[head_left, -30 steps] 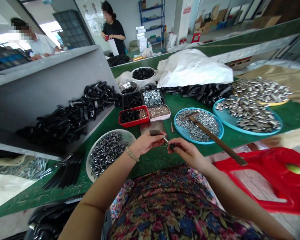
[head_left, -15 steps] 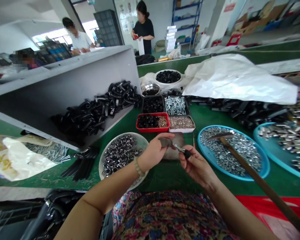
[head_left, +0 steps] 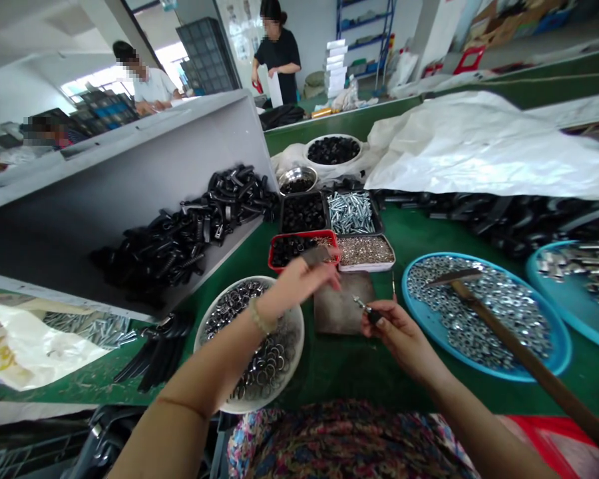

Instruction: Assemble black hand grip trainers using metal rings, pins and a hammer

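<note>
Over the metal plate point(head_left: 339, 306), the right hand point(head_left: 402, 336) points a bolt point(head_left: 365, 309) up-left.

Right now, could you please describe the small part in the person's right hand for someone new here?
On the green workbench, find the grey plate between the white bowl of steel rings and the blue tray of nuts. Beside it, the person's right hand holds a short silver bolt with a black end; unlike the loose parts around it, it is held up off the bench.
</note>
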### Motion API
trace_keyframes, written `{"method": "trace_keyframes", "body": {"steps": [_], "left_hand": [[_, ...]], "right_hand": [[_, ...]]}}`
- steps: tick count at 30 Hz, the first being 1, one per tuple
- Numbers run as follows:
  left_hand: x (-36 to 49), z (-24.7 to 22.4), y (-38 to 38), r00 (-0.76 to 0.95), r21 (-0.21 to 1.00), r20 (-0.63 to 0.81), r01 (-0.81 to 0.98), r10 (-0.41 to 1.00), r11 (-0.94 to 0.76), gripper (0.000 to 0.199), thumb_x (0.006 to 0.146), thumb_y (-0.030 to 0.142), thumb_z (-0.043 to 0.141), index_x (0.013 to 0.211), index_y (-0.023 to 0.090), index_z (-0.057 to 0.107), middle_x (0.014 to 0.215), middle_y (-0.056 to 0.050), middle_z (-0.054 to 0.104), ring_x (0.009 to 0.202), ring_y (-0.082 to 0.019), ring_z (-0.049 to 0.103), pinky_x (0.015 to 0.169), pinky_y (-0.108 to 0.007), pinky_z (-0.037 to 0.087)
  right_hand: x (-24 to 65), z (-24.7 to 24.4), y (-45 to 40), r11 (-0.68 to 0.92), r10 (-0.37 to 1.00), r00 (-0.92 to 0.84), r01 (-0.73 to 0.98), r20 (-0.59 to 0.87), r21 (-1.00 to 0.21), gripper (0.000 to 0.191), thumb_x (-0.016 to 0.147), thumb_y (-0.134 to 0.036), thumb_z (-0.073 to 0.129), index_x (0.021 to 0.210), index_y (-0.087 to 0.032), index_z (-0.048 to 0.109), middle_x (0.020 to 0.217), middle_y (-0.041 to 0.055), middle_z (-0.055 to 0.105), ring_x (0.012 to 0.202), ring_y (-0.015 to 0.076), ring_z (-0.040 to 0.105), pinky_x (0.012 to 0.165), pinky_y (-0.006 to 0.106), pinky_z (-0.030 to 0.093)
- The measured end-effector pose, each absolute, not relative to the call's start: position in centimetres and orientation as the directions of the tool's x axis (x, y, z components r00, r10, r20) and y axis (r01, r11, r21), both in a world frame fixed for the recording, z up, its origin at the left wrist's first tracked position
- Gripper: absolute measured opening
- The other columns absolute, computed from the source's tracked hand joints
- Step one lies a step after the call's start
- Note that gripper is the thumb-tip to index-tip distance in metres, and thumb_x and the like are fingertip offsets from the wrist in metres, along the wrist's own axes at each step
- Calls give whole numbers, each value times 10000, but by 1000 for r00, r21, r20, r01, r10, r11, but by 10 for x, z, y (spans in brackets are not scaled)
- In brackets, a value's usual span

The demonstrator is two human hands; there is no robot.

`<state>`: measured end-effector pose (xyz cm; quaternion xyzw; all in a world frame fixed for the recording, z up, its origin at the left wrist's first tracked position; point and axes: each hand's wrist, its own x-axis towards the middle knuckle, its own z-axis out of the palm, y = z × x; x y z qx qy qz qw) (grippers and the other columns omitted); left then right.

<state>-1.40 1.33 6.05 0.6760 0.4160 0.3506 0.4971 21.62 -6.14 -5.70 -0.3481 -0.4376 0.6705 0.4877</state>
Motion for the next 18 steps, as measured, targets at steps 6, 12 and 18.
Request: {"method": "trace_keyframes", "body": {"steps": [6,12,18], "left_hand": [[-89,58,167,-311,727,172,680,935,92,134,803,195,649,822,107,549,996,-130,636,998,-192,593,927,-319,400],[-89,27,199,-318,698,117,700,941,151,128,754,182,661,723,136,546,1072,-184,626,1168,-314,509,947,-414,368],[-117,27,192,-286,782,157,621,945,58,119,789,230,632,841,146,566,890,-77,677,1048,-241,567,909,-369,410]], "right_hand": [[230,-52,-60,-155,977,-190,-301,-100,-941,273,819,-427,670,1004,-239,600,859,46,692,728,178,684,716,342,567],[234,-42,-56,-114,992,-80,-316,-93,-942,290,793,-452,692,982,-249,610,821,40,692,675,177,676,663,334,564],[229,-37,-46,-85,995,-72,-294,-66,-952,257,826,-436,657,999,-257,594,833,32,704,670,167,682,652,322,572]]}}
